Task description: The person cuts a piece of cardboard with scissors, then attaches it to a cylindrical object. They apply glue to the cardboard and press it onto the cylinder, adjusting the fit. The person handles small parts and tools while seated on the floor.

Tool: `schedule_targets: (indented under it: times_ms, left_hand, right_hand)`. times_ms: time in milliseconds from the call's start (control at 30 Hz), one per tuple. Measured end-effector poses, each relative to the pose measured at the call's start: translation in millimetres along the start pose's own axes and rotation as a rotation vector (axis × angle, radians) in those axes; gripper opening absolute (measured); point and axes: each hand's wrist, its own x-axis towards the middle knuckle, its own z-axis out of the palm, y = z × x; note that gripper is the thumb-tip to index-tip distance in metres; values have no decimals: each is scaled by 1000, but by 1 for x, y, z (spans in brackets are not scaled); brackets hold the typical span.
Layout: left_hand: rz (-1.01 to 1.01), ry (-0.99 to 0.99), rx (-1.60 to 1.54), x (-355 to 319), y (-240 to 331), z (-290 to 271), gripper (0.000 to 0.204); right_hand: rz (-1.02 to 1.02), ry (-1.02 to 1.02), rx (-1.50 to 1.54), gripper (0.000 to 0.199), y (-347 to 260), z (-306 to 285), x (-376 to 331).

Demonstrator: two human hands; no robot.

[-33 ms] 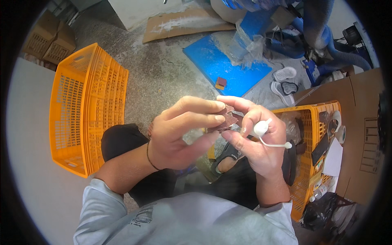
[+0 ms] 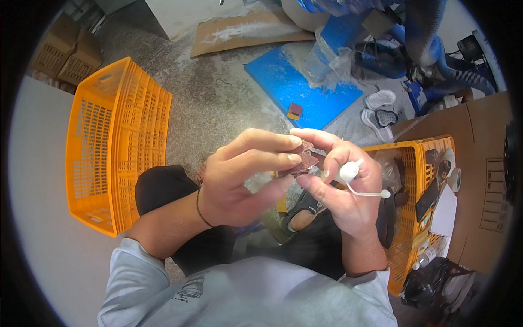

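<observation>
My left hand (image 2: 245, 174) is closed on a torn, reddish-brown piece of sandpaper (image 2: 308, 157), pinched between fingers and thumb. Its right edge is jagged. Close against it, my right hand (image 2: 348, 188) is closed round a small white plastic part (image 2: 349, 171), rounded with a short spout, and a thin white strap with a knob at its end hangs from it. The right index fingertip and thumb reach the sandpaper's edge. Fingers hide where the part and the sandpaper meet, so I cannot tell whether they touch.
Stacked orange crates (image 2: 117, 147) stand at the left. Another orange crate (image 2: 406, 240), with bags and papers, is close at the right beside a cardboard sheet (image 2: 479, 180). Ahead lie a blue board (image 2: 272, 71) bearing a small red-and-yellow block (image 2: 295, 111), and white shoes (image 2: 379, 98).
</observation>
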Motion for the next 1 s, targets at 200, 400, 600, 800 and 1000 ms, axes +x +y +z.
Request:
schedule_targets:
  times_ms: [200,400,600,800,1000]
  left_hand:
    - [-3,-9,-24,0,0,-2,31]
    - [2,3,-43,0,1,-2,30]
    - [44,17,-9,1,4,-2,29]
    - [72,31,-31,2,3,-2,28]
    - [74,31,-22,2,1,0,28]
  right_hand:
    - [-14,3,33,30,-1,2,0]
    - [-31,-6,39,30,-1,3,1]
    - [-41,-4,20,31,-3,4,1]
    - [-21,45,-9,28,-4,5,0]
    - [-94,-32,-151,33,-4,1,2]
